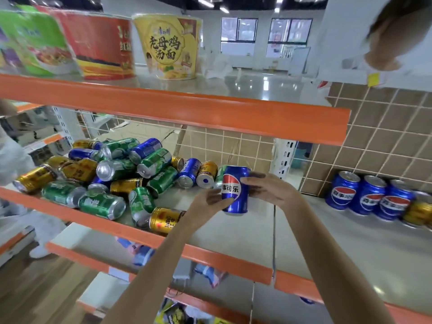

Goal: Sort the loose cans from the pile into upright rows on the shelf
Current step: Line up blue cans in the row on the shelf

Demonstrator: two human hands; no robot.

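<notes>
Orange-edged shelf, pile of loose cans lying at left, upright row of blue cans at right, blue can upright mid-shelf, left hand and right hand both gripping it

Head-worn view, down onto shelf

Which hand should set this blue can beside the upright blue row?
Right, probably. The right hand grips the blue cola can on the side facing the upright blue cans; the left hand sits nearer the loose can pile.
</notes>
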